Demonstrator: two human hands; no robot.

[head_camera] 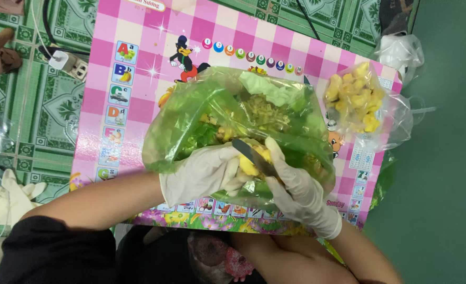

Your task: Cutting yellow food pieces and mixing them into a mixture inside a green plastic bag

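Both my hands wear white gloves and work over a large green plastic bag (201,113) holding peels and scraps. My left hand (204,171) grips a yellow fruit piece (248,165). My right hand (296,186) holds a small knife (254,155) whose dark blade lies against that fruit piece. The bag sits on a pink checked alphabet mat (133,47).
A clear plastic bag (361,102) of yellow fruit pieces lies on the mat at the right. A white bag (401,52) sits beyond it. A spare pair of gloves (7,197) and a power strip (70,63) lie on the green tiled floor at left.
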